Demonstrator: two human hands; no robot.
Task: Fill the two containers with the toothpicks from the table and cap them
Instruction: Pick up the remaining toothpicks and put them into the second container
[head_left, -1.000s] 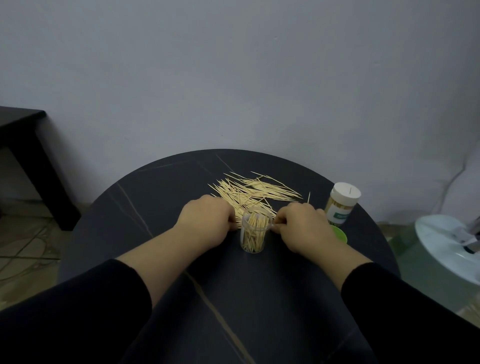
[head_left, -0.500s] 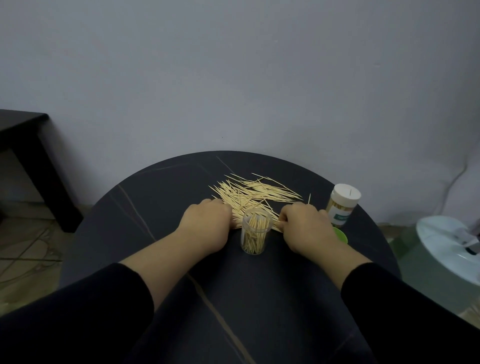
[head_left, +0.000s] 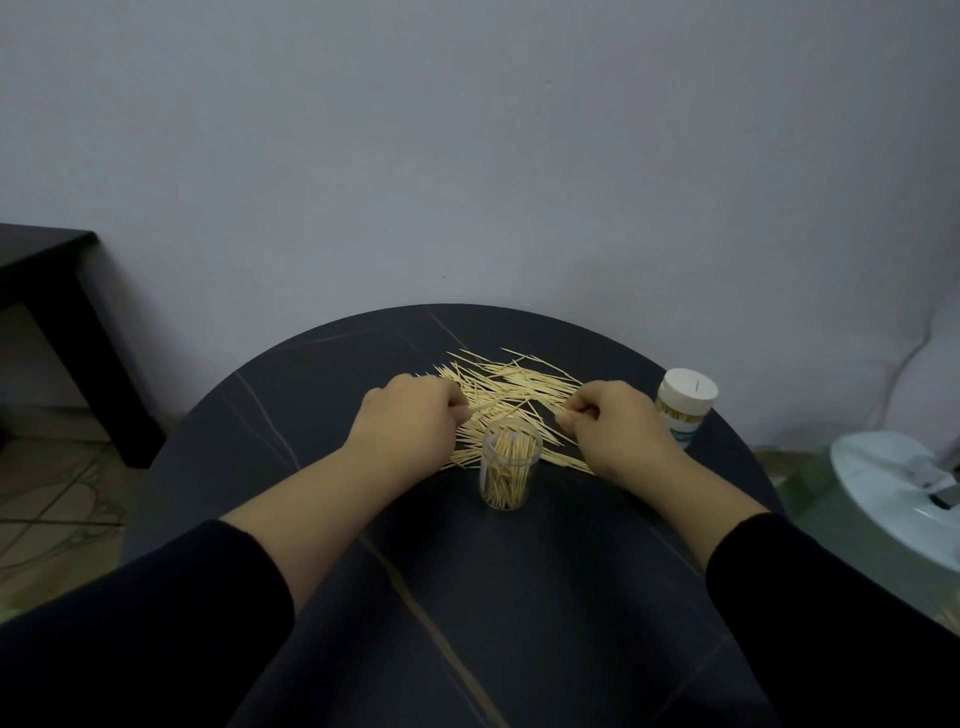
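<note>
Done: capped container (head_left: 684, 405), right of my right hand (head_left: 618, 426). Between it and my left hand (head_left: 410, 415): open container (head_left: 510, 470), part-full. Both pinching toothpicks (head_left: 519, 384); many remain.

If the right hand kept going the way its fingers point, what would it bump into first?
Probably the loose toothpicks just ahead; the right hand seems to pinch a few, though depth is unclear.

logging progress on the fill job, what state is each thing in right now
clear container, upright, uncapped, partly full of toothpicks
white-capped container, upright, capped, toothpicks inside
loose toothpicks, scattered on the table behind the clear container
left hand, fingers curled, pinching loose toothpicks
right hand, fingers curled, pinching loose toothpicks
</note>
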